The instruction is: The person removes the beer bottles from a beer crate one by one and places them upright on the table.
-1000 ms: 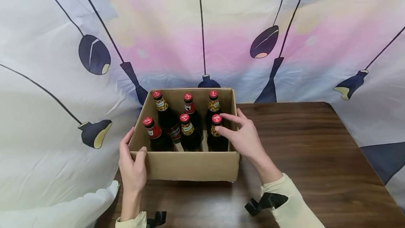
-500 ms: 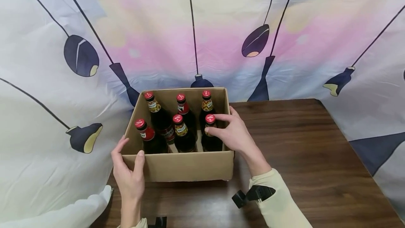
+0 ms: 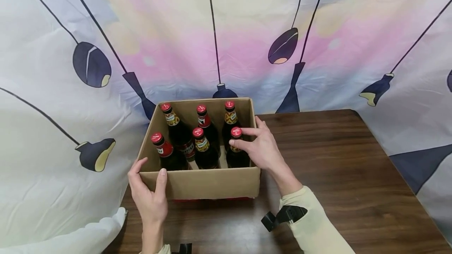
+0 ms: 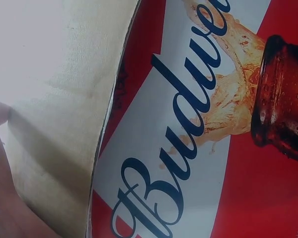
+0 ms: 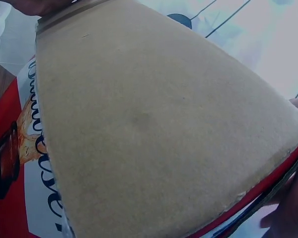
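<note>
A brown cardboard box holds several dark beer bottles with red caps, standing upright. My left hand holds the box's front left corner, thumb over the front edge and fingers outside the left wall. At the right wall, my right hand pinches the neck of the front right beer bottle between thumb and index finger. Its other fingers lie outside the wall. In the right wrist view, fingers show under the cardboard edge. Red-and-white Budweiser print shows beneath a plain brown flap.
The box stands at the left part of a dark wooden table. A patterned cloth hangs close behind it and runs down along the left side. A white fabric roll lies by the table's left edge.
The head view has shifted, moving the scene left. My left hand has moved slightly right, and red print now shows below the box's front flap. The right-hand bottle has shifted slightly right.
</note>
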